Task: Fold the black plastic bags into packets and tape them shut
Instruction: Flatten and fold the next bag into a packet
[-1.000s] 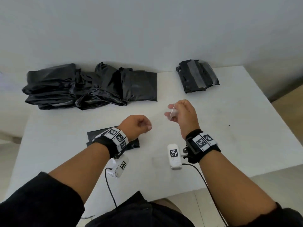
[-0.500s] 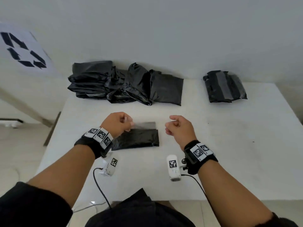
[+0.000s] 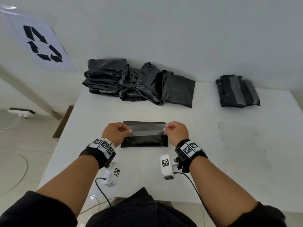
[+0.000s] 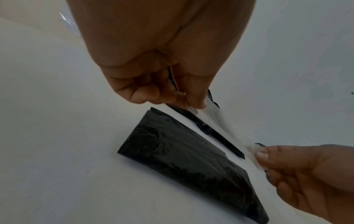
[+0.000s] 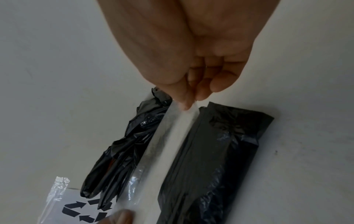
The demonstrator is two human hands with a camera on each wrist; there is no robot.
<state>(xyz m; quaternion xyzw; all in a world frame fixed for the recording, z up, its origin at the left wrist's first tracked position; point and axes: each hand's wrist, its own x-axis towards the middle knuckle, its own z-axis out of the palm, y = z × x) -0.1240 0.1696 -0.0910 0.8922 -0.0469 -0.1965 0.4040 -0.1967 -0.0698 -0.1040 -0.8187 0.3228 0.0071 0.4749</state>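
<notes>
Clear tape strip (image 3: 147, 131) is stretched between both grips: the left hand (image 3: 116, 133) pinches one end between thumb and fingertips (image 4: 193, 100), and the right hand (image 3: 177, 132) pinches the other end the same way (image 5: 186, 103). Both grips are closed on the tape, remaining fingers curled in. Holding the strip taut by its ends keeps the adhesive from folding onto itself and, by judgement, lets it be lowered flat. The strip hangs just above the folded packet (image 3: 145, 138), running along the packet's length; whether it already touches the plastic cannot be told. The packet lies flat on the white bench (image 3: 213, 153), directly in front of the person, long side toward them, which suits a strip laid along its length. Near the far edge of the bench, a heap of unfolded black bags (image 3: 137, 84) sits left of centre. A finished taped packet (image 3: 237, 91) lies well apart to the right, keeping done work separate from stock.
</notes>
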